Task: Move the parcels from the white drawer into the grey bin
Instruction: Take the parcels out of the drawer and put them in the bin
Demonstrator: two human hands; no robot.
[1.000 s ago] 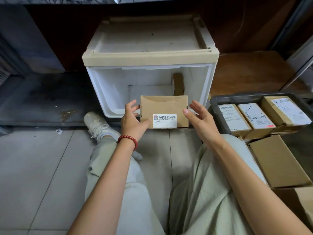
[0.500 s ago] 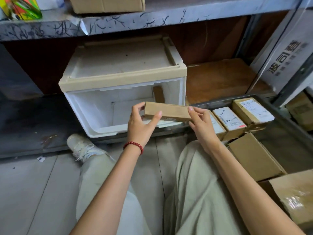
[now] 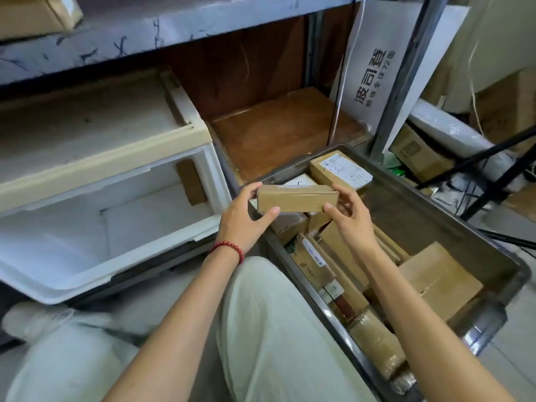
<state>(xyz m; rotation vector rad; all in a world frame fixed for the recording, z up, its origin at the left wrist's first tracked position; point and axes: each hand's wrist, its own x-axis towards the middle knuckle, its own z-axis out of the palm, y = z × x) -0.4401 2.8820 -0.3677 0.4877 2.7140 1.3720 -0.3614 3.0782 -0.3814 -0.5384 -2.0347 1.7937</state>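
A small brown cardboard parcel (image 3: 297, 198) hangs in the air above the near left part of the grey bin (image 3: 452, 216). My left hand (image 3: 246, 219) grips its left end, and my right hand (image 3: 351, 213) grips its right end. The white drawer (image 3: 87, 274) stands open at the left; one brown parcel (image 3: 188, 181) leans against its back right wall. Several cardboard parcels fill the bin, some with white labels (image 3: 342, 169).
A metal shelf (image 3: 145, 33) runs overhead, with a wooden board (image 3: 284, 132) below it behind the bin. A white sign panel (image 3: 377, 68), a shelf post (image 3: 406, 71) and more boxes (image 3: 417, 152) stand at the right. My legs in pale trousers (image 3: 261, 329) fill the foreground.
Both hands lifted the parcel out of the drawer front and carried it right, over the grey bin. The view swung right with it.
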